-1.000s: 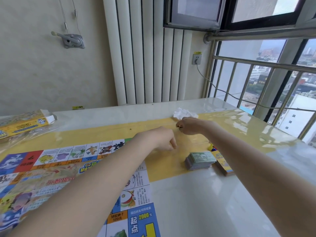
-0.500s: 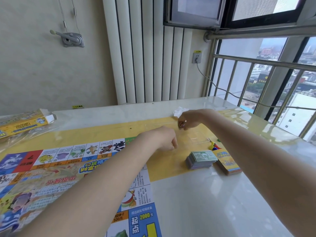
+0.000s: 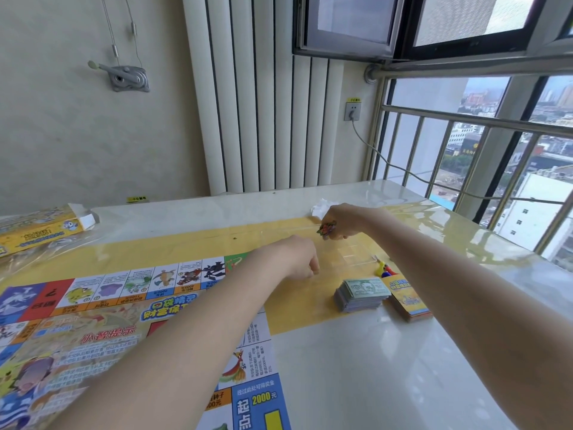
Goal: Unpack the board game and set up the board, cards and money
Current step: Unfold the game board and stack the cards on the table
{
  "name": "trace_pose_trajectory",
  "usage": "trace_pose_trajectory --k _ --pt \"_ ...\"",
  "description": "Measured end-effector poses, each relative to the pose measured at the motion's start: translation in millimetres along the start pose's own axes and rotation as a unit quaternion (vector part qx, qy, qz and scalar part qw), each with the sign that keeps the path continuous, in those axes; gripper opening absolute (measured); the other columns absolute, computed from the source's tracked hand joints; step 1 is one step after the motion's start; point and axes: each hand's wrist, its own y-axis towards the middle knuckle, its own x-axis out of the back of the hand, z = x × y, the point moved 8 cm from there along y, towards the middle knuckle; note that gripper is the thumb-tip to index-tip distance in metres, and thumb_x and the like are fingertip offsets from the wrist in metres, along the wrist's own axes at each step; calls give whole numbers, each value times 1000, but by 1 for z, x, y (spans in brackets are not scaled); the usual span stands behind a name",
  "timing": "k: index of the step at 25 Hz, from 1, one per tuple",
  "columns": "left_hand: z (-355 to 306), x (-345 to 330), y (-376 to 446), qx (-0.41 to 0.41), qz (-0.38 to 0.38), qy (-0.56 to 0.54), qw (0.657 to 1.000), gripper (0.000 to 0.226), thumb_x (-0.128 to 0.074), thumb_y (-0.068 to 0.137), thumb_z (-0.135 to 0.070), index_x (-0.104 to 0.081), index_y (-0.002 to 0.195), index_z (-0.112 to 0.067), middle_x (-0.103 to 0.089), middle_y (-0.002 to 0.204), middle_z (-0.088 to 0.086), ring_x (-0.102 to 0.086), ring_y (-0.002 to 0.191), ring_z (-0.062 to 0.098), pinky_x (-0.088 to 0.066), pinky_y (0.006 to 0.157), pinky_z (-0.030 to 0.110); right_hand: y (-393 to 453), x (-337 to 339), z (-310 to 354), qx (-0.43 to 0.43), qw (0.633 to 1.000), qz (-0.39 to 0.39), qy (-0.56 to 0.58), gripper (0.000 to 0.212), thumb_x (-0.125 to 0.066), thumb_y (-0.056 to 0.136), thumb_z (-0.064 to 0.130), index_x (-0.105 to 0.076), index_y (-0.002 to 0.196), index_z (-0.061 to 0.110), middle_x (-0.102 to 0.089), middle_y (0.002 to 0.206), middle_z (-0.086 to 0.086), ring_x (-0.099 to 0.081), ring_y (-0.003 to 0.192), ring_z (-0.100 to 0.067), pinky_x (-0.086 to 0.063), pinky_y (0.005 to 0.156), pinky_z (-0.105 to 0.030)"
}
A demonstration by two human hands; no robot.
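Right hand [image 3: 342, 220] lifted a small colourful piece [image 3: 326, 228] off the counter [image 3: 387, 367], pinched in its fingers; board [image 3: 93, 321] lies leftward, nearer the curled, seemingly empty left hand [image 3: 294, 259].

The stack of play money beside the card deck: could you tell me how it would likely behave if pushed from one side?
The stack of play money is loose, unbanded notes with slightly uneven edges, so it would probably shear and fan out rather than slide whole. It lies on the glossy tabletop, so the bottom notes may slip easily. Single notes look thin and floppy.
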Motion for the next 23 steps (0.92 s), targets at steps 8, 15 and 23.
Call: trace_pose_trajectory --k 8,15,23 --pt "-3 1 -1 -4 13 25 1000 32 -49 95 -17 -59 125 -23 -45 142 2 -47 125 23 -40 101 32 -23 30 -46 -31 969 -169 178 26 -61 85 8 -62 110 -1 -66 98 -18 -63 85 -29 -53 71 -31" --pt "-6 2 -3 3 11 46 999 33 -47 95 -16 -59 125 -23 -46 139 6 -51 119 26 -44 98 32 -36 -15 -88 -145 964 -68 212 47 -65 79 -1 -53 125 1 -60 95 -16 -56 59 -18 -46 38 -15" --pt "-7 2 -4 6 15 58 998 33 -47 96 -16 -58 126 -23 -46 139 6 -50 119 25 -43 97 31 -30 -29 -89 -146 971 -56 179 36 -55 85 -2 -57 121 3 -58 102 -14 -60 79 -23 -47 54 -21"
